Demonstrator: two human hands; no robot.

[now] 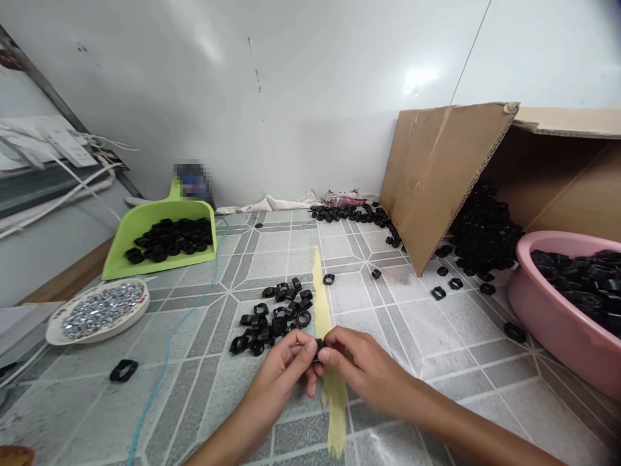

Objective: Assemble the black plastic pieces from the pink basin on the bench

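Note:
Between my two hands is a small black ring-shaped part [318,349], mostly covered by the fingers. My left hand [291,364] pinches it from the left with thumb and fingers. From the other side my right hand [356,362] closes thumb and forefinger on the same part. Both hands are over a yellow tape strip [336,414] on the tile-patterned surface. Just beyond the left hand lies a loose pile of similar black rings [279,314]. One single black ring [328,279] lies farther off, beside the strip.
A green dustpan [160,265] holds black rings at the left, with a white dish [55,330] of small silvery pieces nearer. A cardboard box [436,168] spills more rings at the right, beside a pink basin [557,336] full of them. A teal cord [167,353] runs along the left.

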